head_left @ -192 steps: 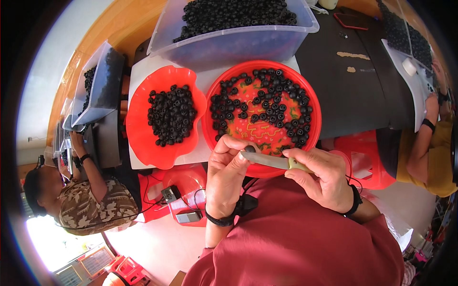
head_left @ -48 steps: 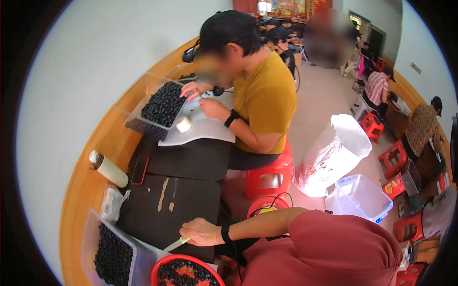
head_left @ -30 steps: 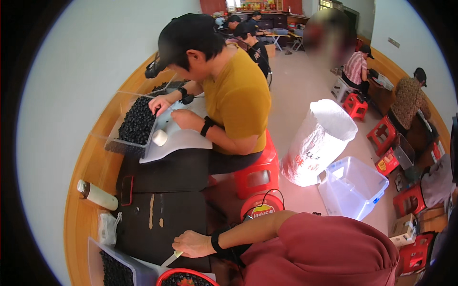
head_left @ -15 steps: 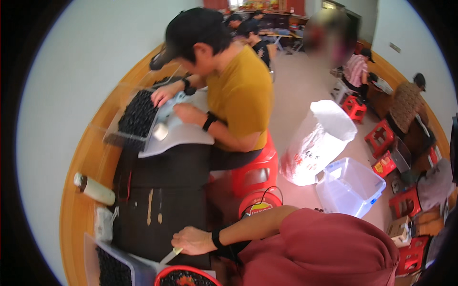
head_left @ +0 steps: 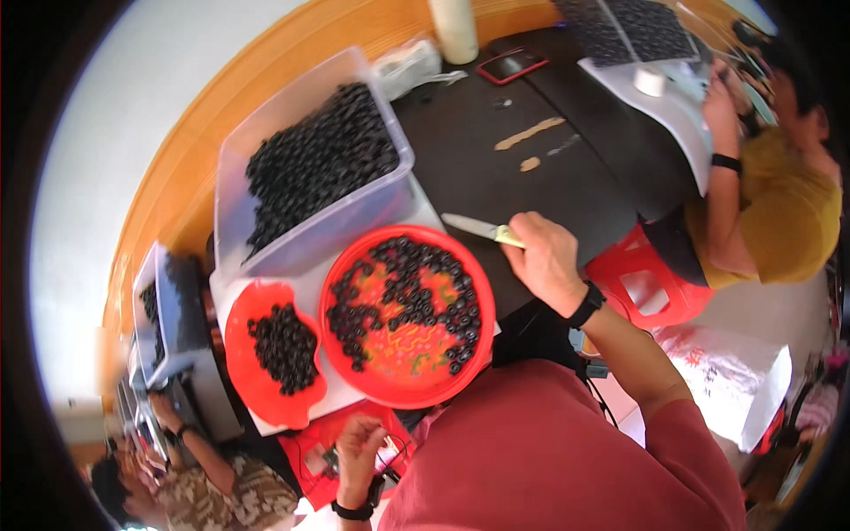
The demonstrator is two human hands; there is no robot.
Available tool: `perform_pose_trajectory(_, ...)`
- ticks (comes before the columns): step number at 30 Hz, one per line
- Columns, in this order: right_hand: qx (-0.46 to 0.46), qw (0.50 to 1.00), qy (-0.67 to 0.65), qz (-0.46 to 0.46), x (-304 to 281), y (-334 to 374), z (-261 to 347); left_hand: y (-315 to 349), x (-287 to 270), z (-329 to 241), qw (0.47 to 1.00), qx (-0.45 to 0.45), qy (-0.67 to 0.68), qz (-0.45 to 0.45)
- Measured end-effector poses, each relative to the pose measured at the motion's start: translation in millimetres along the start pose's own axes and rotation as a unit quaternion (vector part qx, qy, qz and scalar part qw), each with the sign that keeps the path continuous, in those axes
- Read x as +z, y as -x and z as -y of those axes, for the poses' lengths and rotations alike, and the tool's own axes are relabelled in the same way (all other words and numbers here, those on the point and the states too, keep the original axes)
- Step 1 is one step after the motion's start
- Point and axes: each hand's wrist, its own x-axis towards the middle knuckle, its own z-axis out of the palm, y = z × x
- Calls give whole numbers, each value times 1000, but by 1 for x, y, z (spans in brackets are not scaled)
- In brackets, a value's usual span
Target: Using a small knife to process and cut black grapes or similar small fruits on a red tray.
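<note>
My right hand (head_left: 544, 257) is closed round the pale handle of a small knife (head_left: 471, 225), its blade pointing left over the dark table. Left of it sits a round red basin (head_left: 488, 305) with a patterned bottom and many small black round pieces (head_left: 412, 292). Beside the basin lies a red leaf-shaped dish (head_left: 245, 372) heaped with similar pieces. Low in the view, nearer my body, my left hand (head_left: 359, 447) is raised with fingers curled together; whatever is between them, if anything, is too small to tell.
A clear plastic bin (head_left: 310, 230) of black pieces stands behind the dishes. A phone (head_left: 512, 65), a pale bottle (head_left: 454, 31) and a plastic bag (head_left: 407, 69) lie farther back. Co-workers sit on both sides, one in a mustard shirt (head_left: 779, 221) on a red stool (head_left: 642, 274).
The view has swung from the room on the right to the table before me. The basin, leaf-shaped dish and my left hand now show fully; my right hand still grips the knife.
</note>
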Motion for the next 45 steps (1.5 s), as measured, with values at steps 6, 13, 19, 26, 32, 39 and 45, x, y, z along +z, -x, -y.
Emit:
perform_pose_trajectory(6,-13,998,-64,0,7,3,9,4,28,-92,909,247,-322,-98)
perform_pose_trajectory(13,-25,957,-280,67,-12,-7,50,-39,44,-91,858,298,-413,-69)
perform_pose_trajectory(19,-143,955,-209,152,13,-26,78,-66,43,-78,857,269,-436,-61)
perform_pose_trajectory(26,-219,920,-170,277,16,-34,99,-62,41,-91,914,253,-314,27)
perform_pose_trajectory(32,-225,940,-79,244,49,-58,119,-109,33,-79,883,310,-348,-43)
perform_pose_trajectory(39,-221,908,-55,352,42,-54,122,-100,37,-81,912,291,-289,-7)
perform_pose_trajectory(45,-221,926,-68,300,74,-60,139,-139,39,-88,942,225,-247,-31)
